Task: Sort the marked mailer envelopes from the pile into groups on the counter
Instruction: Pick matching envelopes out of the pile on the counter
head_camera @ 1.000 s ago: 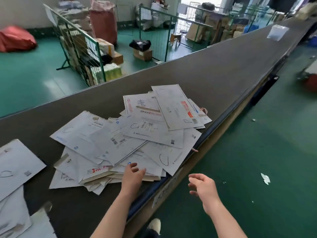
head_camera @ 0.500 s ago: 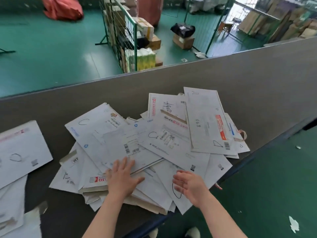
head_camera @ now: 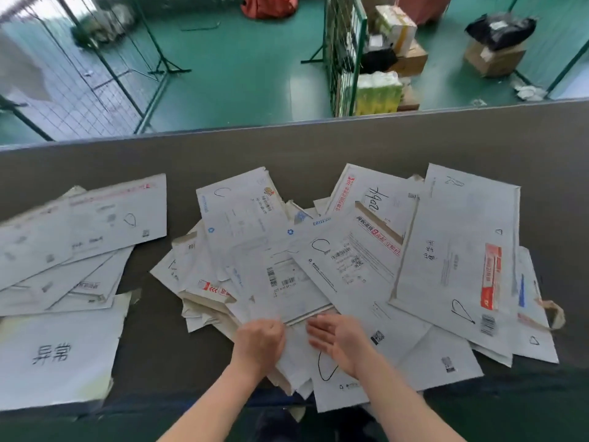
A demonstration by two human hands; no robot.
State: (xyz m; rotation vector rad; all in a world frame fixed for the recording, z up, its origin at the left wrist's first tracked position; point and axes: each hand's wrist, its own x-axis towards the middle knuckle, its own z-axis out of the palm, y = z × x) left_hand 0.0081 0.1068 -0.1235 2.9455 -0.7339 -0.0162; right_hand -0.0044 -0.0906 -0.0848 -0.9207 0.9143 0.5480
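Observation:
A loose pile of white mailer envelopes (head_camera: 350,266) lies spread on the grey counter (head_camera: 318,148), each with a hand-drawn mark such as a loop or a triangle. My left hand (head_camera: 259,341) has its fingers curled over the near edge of a barcode-labelled envelope (head_camera: 280,282) at the pile's front. My right hand (head_camera: 338,341) lies beside it with straight fingers, resting on an envelope with a black loop mark (head_camera: 328,387). A long envelope with a red strip (head_camera: 455,250) tops the pile's right side.
A separate group of triangle-marked envelopes (head_camera: 95,224) lies at the left, with a white sheet bearing handwritten characters (head_camera: 57,352) in front of it. Beyond the counter are a green floor, a wire cage (head_camera: 344,52) and cardboard boxes (head_camera: 494,55).
The view has swung left and down. My left hand slid to the pile's near edge and curled its fingers over the barcode envelope. My right hand came in from beyond the counter's edge onto the pile.

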